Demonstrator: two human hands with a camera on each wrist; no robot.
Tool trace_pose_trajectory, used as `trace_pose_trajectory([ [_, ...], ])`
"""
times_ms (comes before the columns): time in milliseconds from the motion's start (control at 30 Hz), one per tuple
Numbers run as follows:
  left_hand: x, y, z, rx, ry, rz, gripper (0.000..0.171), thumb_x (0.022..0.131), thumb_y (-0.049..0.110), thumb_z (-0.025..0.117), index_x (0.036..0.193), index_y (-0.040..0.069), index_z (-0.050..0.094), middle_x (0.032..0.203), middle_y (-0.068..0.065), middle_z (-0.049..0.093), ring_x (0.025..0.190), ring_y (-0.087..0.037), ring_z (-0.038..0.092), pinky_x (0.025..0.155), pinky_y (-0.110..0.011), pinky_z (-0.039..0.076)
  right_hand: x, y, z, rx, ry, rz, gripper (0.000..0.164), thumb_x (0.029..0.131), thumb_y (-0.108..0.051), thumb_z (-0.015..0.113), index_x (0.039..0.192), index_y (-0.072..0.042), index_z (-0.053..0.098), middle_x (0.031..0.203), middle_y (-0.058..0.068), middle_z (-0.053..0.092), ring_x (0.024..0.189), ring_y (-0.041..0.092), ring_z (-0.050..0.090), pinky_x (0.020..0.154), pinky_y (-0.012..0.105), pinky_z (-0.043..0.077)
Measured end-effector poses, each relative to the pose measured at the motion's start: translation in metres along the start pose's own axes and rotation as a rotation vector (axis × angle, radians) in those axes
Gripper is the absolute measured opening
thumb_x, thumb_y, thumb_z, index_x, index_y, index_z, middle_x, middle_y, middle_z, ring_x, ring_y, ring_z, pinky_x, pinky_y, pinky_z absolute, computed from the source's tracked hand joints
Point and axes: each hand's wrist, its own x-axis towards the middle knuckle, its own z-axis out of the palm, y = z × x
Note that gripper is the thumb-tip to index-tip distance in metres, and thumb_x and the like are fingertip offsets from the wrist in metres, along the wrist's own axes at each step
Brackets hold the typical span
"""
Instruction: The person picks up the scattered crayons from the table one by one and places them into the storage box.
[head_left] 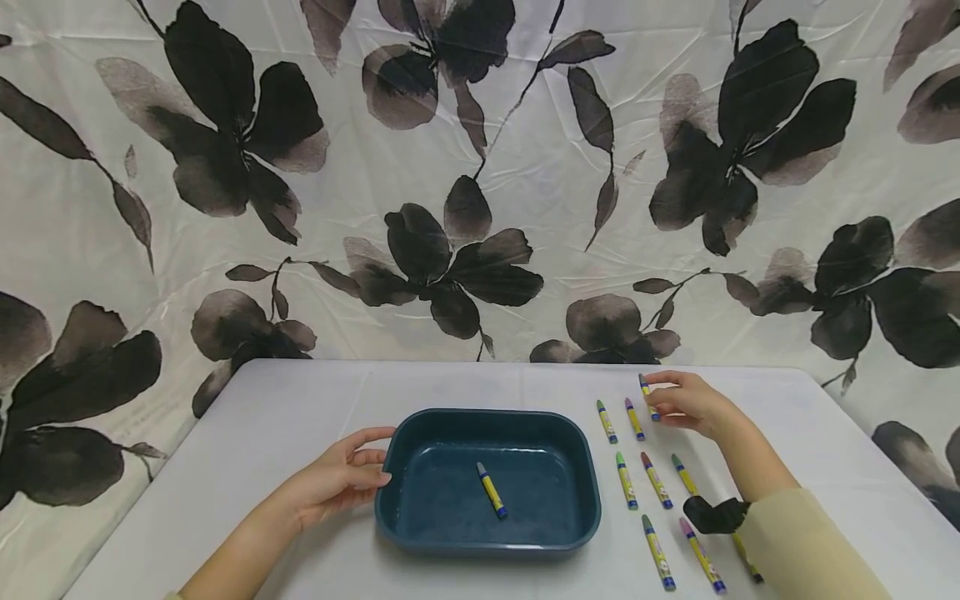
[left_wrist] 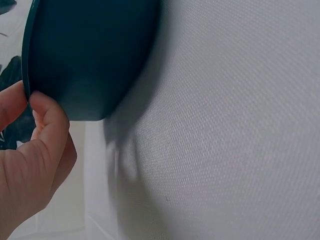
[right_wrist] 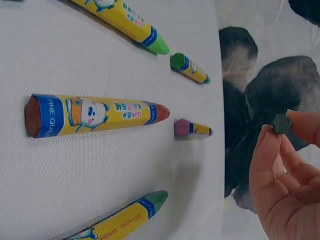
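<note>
My left hand pinches the left rim of a dark teal rectangular dish. In the left wrist view, thumb and finger lie on either side of the dish's rim. One yellow-wrapped crayon with a greyish tip lies inside the dish. At the back right, my right hand pinches a dark green crayon between thumb and fingers. The right wrist view shows that crayon's dark hexagonal end held off the table. Nearest to it lies a crayon with a pinkish-purple tip.
Several crayons lie in loose rows right of the dish, among them a red-brown one, a light green one and a pink one. A black strap end hangs from the right wrist over some. Floral cloth hangs behind the white table.
</note>
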Motion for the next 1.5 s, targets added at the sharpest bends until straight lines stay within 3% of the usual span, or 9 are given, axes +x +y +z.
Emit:
trace_pose_trajectory([
  [333, 0.002, -0.005, -0.004, -0.016, -0.014, 0.003, 0.077, 0.085, -0.005, 0.059, 0.146, 0.000, 0.013, 0.110, -0.011, 0.052, 0.089, -0.016, 0.058, 0.076, -0.028, 0.050, -0.012, -0.012, 0.013, 0.012, -0.064, -0.063, 0.057, 0.089, -0.010, 0.060, 0.137, 0.005, 0.034, 0.107, 0.009, 0.049, 0.077, 0.013, 0.051, 0.065, 0.022, 0.051],
  [667, 0.005, -0.006, -0.005, -0.056, -0.034, 0.008, 0.076, 0.084, -0.006, 0.059, 0.145, 0.000, 0.014, 0.108, -0.010, 0.053, 0.088, -0.016, 0.059, 0.075, -0.028, 0.051, -0.022, -0.023, 0.033, 0.072, -0.157, -0.112, 0.055, 0.088, -0.006, 0.058, 0.137, 0.005, 0.034, 0.106, 0.009, 0.051, 0.079, 0.015, 0.050, 0.064, 0.021, 0.050],
  [1033, 0.006, -0.006, -0.005, -0.098, -0.036, -0.013, 0.074, 0.084, -0.010, 0.055, 0.145, 0.001, 0.014, 0.106, -0.010, 0.052, 0.086, -0.016, 0.058, 0.074, -0.028, 0.051, -0.036, -0.033, 0.062, 0.052, -0.265, -0.186, 0.051, 0.089, -0.004, 0.058, 0.134, 0.007, 0.037, 0.086, 0.003, 0.057, 0.076, 0.014, 0.052, 0.065, 0.024, 0.050],
  [1500, 0.003, -0.004, -0.003, -0.090, -0.041, -0.007, 0.075, 0.085, -0.008, 0.056, 0.145, 0.001, 0.012, 0.108, -0.011, 0.049, 0.086, -0.016, 0.057, 0.073, -0.028, 0.051, -0.037, -0.037, 0.109, 0.065, -0.402, -0.225, 0.051, 0.085, -0.004, 0.057, 0.131, 0.008, 0.040, 0.083, 0.003, 0.060, 0.069, 0.013, 0.054, 0.062, 0.023, 0.051],
])
